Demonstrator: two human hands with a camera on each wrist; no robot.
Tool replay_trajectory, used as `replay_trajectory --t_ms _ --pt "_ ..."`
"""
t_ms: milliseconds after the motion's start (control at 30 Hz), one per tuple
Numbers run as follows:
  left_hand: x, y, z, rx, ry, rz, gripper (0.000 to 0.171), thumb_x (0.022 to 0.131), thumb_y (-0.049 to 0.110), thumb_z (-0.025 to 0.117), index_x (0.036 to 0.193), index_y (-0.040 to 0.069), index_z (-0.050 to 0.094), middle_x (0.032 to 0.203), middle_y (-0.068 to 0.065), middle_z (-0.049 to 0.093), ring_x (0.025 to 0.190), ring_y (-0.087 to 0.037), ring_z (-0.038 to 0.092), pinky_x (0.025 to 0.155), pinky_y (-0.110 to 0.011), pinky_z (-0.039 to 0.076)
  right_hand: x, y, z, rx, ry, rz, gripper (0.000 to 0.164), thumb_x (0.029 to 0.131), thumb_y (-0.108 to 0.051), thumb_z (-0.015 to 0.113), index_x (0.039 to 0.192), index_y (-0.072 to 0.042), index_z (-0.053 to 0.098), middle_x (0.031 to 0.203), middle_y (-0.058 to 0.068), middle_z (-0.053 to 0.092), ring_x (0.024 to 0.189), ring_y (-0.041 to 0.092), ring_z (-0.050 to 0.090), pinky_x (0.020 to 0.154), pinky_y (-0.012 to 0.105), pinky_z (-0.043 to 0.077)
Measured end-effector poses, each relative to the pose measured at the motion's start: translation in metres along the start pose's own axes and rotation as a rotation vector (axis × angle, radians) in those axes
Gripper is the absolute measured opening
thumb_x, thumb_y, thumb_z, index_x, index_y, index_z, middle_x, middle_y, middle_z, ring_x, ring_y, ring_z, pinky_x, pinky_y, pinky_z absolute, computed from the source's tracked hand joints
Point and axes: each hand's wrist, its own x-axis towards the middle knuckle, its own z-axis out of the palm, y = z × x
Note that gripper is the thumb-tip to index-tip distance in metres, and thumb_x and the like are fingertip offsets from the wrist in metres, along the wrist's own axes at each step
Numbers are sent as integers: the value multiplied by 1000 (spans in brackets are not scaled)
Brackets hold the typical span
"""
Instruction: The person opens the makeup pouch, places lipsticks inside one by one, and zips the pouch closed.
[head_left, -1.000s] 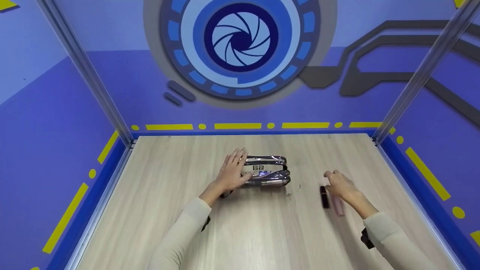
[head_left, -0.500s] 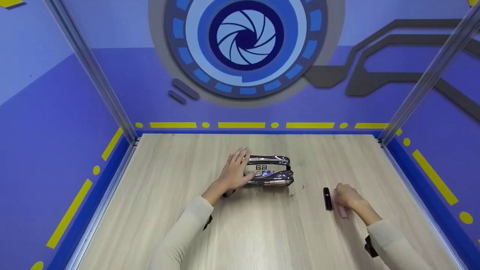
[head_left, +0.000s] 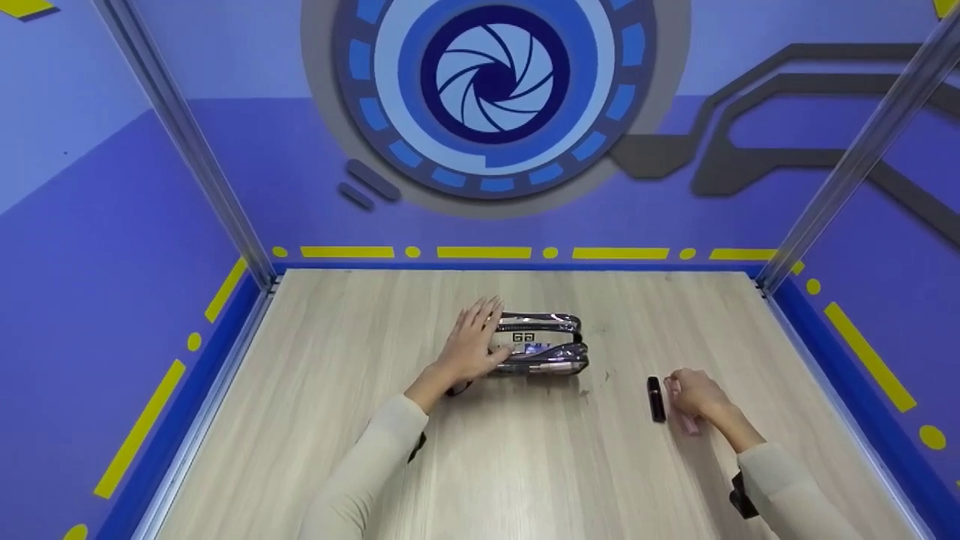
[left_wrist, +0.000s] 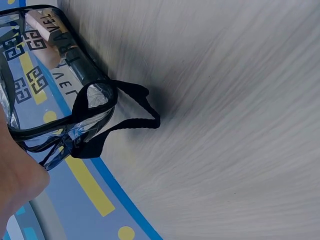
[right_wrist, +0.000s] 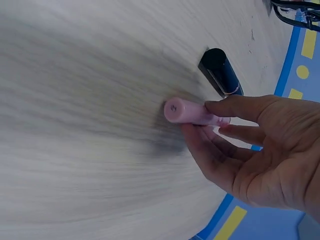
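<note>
- while the left hand [head_left: 466, 349] lies over the left end of the clear pouch [head_left: 544, 339], its fingers [head_left: 478, 309] are straight and released, grasping nothing.
- the right hand [head_left: 699, 394] pinches the pink tube [right_wrist: 190, 112] between thumb and fingers.
- the pouch sits about midway between the left and right edges of the tabletop [head_left: 525, 450]; the pink tube is farther from the far edge and over toward the right edge.
- the black tube [head_left: 656, 400] lies on the tabletop just beside the pink tube, on its pouch side, with no hand gripping it.
- in the left wrist view, a dark tube [left_wrist: 82, 65] and a pale item [left_wrist: 47, 52] show within the pouch, and a black strap [left_wrist: 135, 123] loops from its end.
- as i judge progress, the grip on the pink tube is made; whether it is lifted, i cannot tell.
- both the pink tube and the black tube are outside the pouch, so these seem left to handle.
</note>
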Motion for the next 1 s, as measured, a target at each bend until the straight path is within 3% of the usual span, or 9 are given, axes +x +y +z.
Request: replay_trajectory --t_ms 67,167,300,400,567,800,1000 --pt "-1 0 0 5 -3 -3 84 102 56 42 164 7 15 173 -10 14 160 -34 11 129 -56 10 0 -1 -1 4 33 -3 37 101 -9 50 125 18 59 108 35 68 73 30 61 69 51 56" --pt "-2 0 0 0 -10 -9 83 102 53 45 164 6 16 173 -10 14 160 -34 12 129 -57 11 2 -5 -4 9 111 -26 35 101 -10 53 122 17 60 104 36 67 76 35 60 70 55 54" --pt "-4 2 -1 -30 -17 -18 81 102 50 47 163 4 19 172 -12 17 160 -36 12 128 -59 13 7 -21 -12 10 182 -31 38 95 -1 57 130 13 56 108 41 59 91 54 61 67 60 54" --pt "-6 3 -4 -41 -16 -28 81 102 50 48 163 3 20 171 -14 18 159 -37 13 128 -60 12 10 -43 -16 17 227 -55 50 90 9 56 140 10 52 118 43 55 106 61 56 70 63 56" --pt "-6 3 -9 -37 5 -29 80 102 47 51 162 3 23 170 -16 22 158 -39 17 128 -61 14 15 -86 -13 12 364 -216 55 81 18 61 135 5 61 113 33 61 105 53 59 72 63 54" --pt "-3 5 -9 -34 -7 -34 82 101 48 51 163 4 21 172 -13 18 159 -36 14 129 -58 11 22 -141 -3 9 455 -395 67 75 29 54 129 -7 67 108 22 63 101 43 59 72 58 56" --pt "-2 7 -6 -28 -13 -11 81 101 47 50 163 3 20 172 -14 17 159 -36 13 129 -58 11 30 -167 10 -87 517 -513 40 87 14 63 118 -9 74 100 18 67 93 39 62 73 55 51"
